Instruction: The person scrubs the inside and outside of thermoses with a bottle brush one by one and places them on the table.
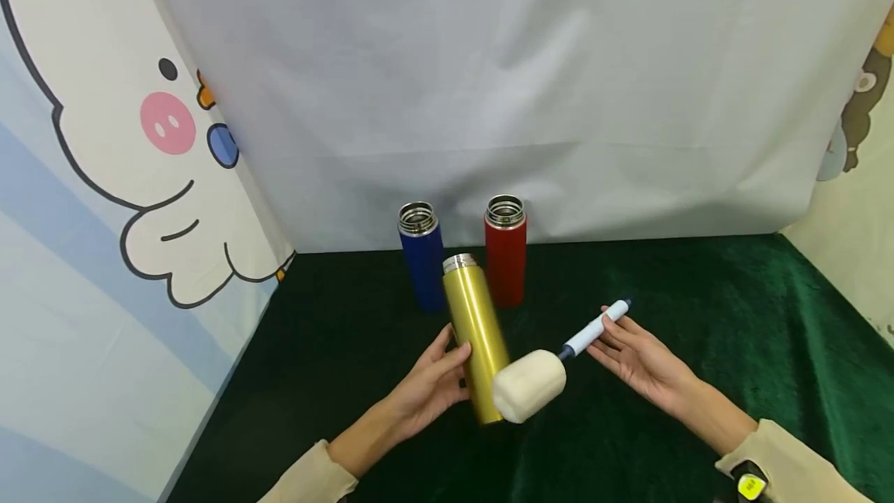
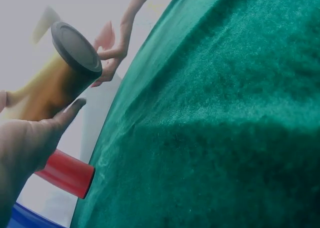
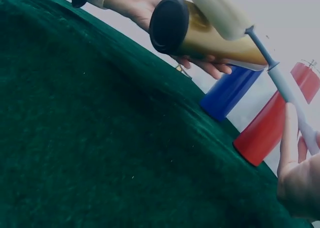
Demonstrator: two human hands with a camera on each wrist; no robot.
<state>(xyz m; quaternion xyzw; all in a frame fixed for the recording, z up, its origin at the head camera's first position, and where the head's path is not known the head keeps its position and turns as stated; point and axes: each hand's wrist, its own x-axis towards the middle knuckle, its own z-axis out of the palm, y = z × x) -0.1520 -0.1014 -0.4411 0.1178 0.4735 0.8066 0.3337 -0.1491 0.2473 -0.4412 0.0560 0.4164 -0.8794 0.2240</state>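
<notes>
A yellow thermos bottle (image 1: 475, 332) with a bare steel rim is gripped in my left hand (image 1: 434, 385), tilted and raised off the cloth. Its dark base (image 3: 169, 24) shows in the right wrist view. My right hand (image 1: 646, 363) pinches the pale blue handle (image 1: 594, 330) of a bottle brush, whose white sponge head (image 1: 529, 385) points down and left. In the head view that sponge overlaps the bottle's lower side; whether they touch I cannot tell. Behind stand a blue thermos bottle (image 1: 422, 262) and a red thermos bottle (image 1: 506, 258), both upright with uncovered mouths.
Dark green velvet cloth (image 1: 698, 293) covers the table. A pale grey curtain (image 1: 489, 60) hangs along the back edge, close behind the blue and red bottles. Cartoon-printed cloth (image 1: 91, 270) hangs at the left side.
</notes>
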